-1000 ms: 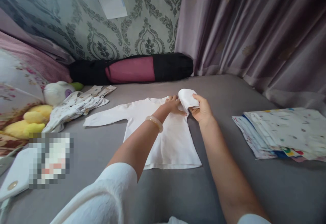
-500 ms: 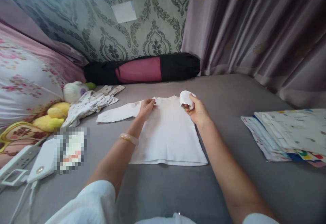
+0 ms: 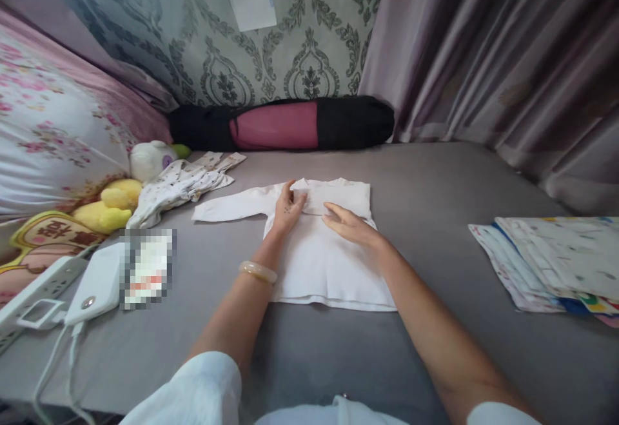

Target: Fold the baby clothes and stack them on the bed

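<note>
While the bare left hand (image 3: pixel 289 209) is resting at the turned-in sleeve (image 3: pixel 348 198) of a white, fabric shirt (image 3: pixel 333 267), apparently steadying it, grip indiscernible, the right hand (image 3: pixel 351 226) is spreading unclenched, empty, by the fold. The shirt is lying flat, faintly creased, between the near and far edges of a grey, cloth-covered surface (image 3: pixel 435 183).

The shirt (image 3: pixel 329 264) is matt cloth, the bangle (image 3: pixel 258 273) smooth and glossy, the power strip (image 3: pixel 48 286) plastic.

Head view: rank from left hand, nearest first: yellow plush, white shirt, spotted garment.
From the left hand:
1. White shirt: right at the hand.
2. Spotted garment: to the hand's left.
3. Yellow plush: farther left, past the garment.
</note>
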A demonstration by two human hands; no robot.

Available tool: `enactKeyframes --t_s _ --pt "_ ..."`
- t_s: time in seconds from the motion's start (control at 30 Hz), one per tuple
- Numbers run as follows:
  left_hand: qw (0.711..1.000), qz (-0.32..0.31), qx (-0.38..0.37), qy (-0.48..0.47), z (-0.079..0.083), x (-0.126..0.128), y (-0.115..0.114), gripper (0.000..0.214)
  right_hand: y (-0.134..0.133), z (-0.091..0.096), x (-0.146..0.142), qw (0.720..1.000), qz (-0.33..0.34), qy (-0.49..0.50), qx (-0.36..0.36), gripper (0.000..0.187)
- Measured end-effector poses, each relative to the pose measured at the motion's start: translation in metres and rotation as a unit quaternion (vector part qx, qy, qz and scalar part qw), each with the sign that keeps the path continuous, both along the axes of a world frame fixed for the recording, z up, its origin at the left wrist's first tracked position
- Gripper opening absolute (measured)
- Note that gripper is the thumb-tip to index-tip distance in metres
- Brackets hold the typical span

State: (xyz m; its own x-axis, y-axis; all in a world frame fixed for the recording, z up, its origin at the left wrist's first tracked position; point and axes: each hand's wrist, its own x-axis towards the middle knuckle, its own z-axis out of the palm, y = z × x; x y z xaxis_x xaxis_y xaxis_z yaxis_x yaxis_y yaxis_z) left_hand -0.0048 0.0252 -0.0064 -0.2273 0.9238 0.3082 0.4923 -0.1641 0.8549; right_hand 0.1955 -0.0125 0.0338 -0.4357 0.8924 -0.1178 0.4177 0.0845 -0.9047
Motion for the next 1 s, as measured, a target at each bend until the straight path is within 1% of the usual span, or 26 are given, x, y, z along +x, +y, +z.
enactKeyframes --t_s 0.07,0.17,0.23,0.3,0.4,0.47,0.57,0.63,0.7,0.8,0.9,1.0 --pt "0.999 -0.026 0.015 0.030 -0.003 -0.002 0.000 0.052 -0.001 -0.007 -0.002 0.998 0.010 -0.044 0.048 0.059" --pt "0.996 -0.058 0.022 0.058 -0.005 -0.004 0.000 0.038 0.000 -0.016 -0.004 0.985 0.037 -0.122 0.115 0.054" --pt "0.996 -0.059 0.024 0.063 -0.006 -0.004 0.001 0.032 0.001 -0.017 -0.007 0.975 0.053 -0.171 0.134 0.052" --pt "0.996 -0.049 0.030 0.065 -0.007 -0.004 0.002 0.031 0.002 -0.015 -0.015 0.964 0.054 -0.217 0.143 0.051" --pt "0.996 -0.033 0.035 0.072 -0.010 -0.003 0.004 0.030 0.006 -0.008 -0.034 0.946 0.023 -0.279 0.161 0.055" --pt "0.995 -0.030 0.037 0.083 -0.013 -0.003 0.006 0.032 0.009 -0.007 -0.050 0.936 -0.004 -0.306 0.173 0.060" --pt "0.993 -0.032 0.053 0.098 -0.018 -0.004 0.009 0.034 0.015 -0.015 -0.068 0.923 -0.048 -0.330 0.191 0.063" --pt "0.992 -0.033 0.062 0.106 -0.021 -0.004 0.011 0.035 0.018 -0.022 -0.073 0.918 -0.069 -0.335 0.202 0.065" --pt "0.991 -0.035 0.060 0.113 -0.022 -0.005 0.012 0.035 0.021 -0.029 -0.072 0.914 -0.084 -0.335 0.211 0.066" --pt "0.990 -0.045 0.048 0.123 -0.023 -0.005 0.013 0.036 0.024 -0.033 -0.063 0.908 -0.109 -0.345 0.212 0.066" --pt "0.990 -0.042 0.044 0.128 -0.023 -0.004 0.013 0.036 0.029 -0.032 -0.048 0.895 -0.138 -0.377 0.193 0.065" --pt "0.989 -0.037 0.055 0.130 -0.024 -0.004 0.014 0.036 0.034 -0.030 -0.031 0.876 -0.161 -0.421 0.173 0.065"
